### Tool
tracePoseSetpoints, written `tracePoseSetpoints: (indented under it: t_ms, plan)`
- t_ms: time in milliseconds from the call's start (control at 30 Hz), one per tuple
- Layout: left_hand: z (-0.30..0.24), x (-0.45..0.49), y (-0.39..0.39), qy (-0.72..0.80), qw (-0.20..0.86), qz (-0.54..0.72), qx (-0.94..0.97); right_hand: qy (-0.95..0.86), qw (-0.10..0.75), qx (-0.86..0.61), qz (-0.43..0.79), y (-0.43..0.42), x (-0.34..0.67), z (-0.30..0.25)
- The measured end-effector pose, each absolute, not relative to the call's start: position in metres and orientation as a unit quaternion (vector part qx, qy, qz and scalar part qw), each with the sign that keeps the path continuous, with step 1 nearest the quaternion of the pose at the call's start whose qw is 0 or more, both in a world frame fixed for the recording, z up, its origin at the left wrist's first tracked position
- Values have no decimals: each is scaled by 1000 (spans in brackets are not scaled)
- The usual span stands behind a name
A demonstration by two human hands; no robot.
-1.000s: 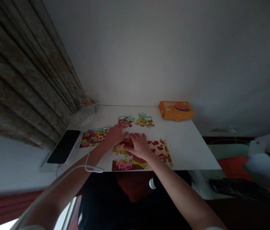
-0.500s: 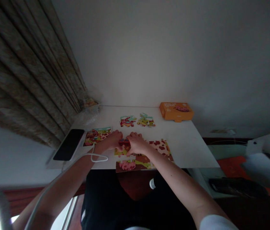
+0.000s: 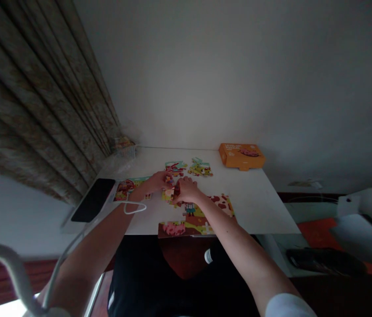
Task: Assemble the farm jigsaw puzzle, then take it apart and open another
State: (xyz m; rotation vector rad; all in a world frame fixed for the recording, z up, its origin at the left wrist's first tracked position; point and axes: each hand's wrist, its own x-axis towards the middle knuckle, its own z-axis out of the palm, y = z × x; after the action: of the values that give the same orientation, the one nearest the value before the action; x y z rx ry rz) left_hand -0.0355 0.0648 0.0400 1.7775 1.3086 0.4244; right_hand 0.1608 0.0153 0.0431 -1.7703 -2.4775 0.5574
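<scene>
My left hand has its fingers bent on a small puzzle piece at its tips. Close beside it, my right hand curls over joined puzzle pieces that lie between the two hands. Its fingers hide part of them. Below and right of the hands is a partly assembled puzzle with a pink pig, a skirted figure and brown cow patches; my right forearm covers some of it. Beyond the hands lie a cluster with a red barn and a green-yellow cluster.
At the left, a picture card lies partly under my left wrist, next to a black phone. An orange puzzle box stands at the back right of the white table. A white cable loops by my left wrist.
Both hands have moved away from me with the pieces between them, toward the barn cluster. More of the skirted figure on the assembled part now shows below my right hand.
</scene>
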Motion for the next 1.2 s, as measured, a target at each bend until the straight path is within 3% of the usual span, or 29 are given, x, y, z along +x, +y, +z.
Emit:
tracePoseSetpoints:
  t_ms: [167,300,433,567,767,1000,1200]
  plan:
    - [39,-24,89,531,518,290,604,-779,46,-598,186,24,163,40]
    - [40,-5,109,567,434,349,607,-761,63,-624,165,32,168,41]
    - [36,12,112,617,243,309,681,-745,76,-650,134,39,178,39]
    - [26,17,82,540,101,230,803,-729,88,-668,116,44,193,34]
    - [18,17,43,473,105,100,869,-817,46,-547,177,58,219,36]
    - [21,21,49,516,112,103,843,-817,12,-543,194,72,219,40]
    - [17,24,47,560,58,151,812,-785,111,-601,101,65,223,38]
